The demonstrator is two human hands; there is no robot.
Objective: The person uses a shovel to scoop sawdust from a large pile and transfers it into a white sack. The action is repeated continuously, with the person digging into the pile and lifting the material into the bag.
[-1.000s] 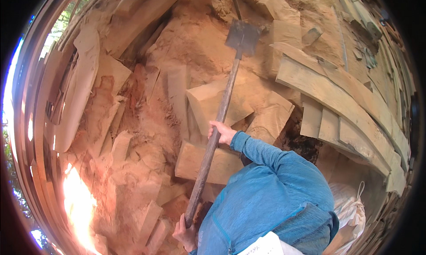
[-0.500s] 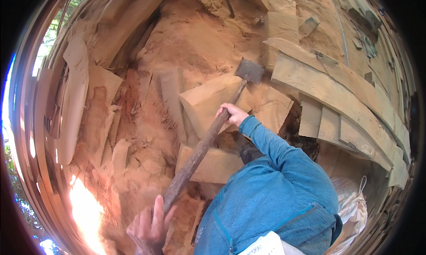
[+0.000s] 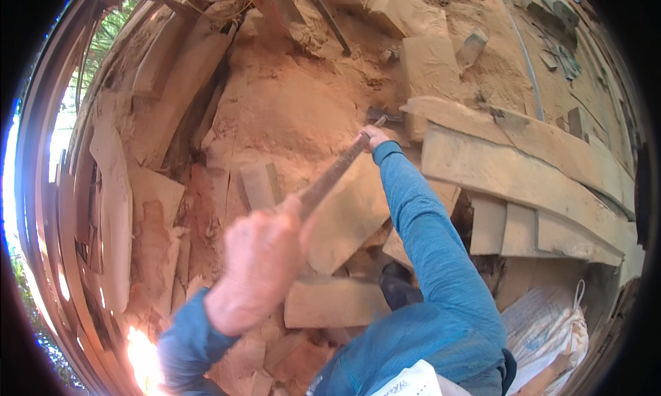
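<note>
A long-handled hoe slants across the middle, its rough wooden handle (image 3: pixel 337 175) running away from me. Its dark metal blade (image 3: pixel 385 113) lies beyond my right hand, at the sawdust among the wood pieces, and shows nearly edge-on. My right hand (image 3: pixel 372 137) is wrapped round the handle close to the blade. Closer to me, my left hand (image 3: pixel 258 258) is closed round the rear part of the handle; it is slightly blurred. Under the handle lies a thick wood block (image 3: pixel 354 217), with another block (image 3: pixel 334 304) on its near side.
Long rough slabs (image 3: pixel 509 158) are stacked on the right. More slabs (image 3: pixel 113 196) lean along the left side. Reddish sawdust (image 3: pixel 289 107) covers the ground. My dark boot (image 3: pixel 398 284) stands beside the blocks. A white sack (image 3: pixel 544 330) sits at the lower right.
My left hand has moved up and forward from the lower edge and closed round the handle. My right hand and the hoe have shifted farther away; the blade has turned from face-on to nearly edge-on.
</note>
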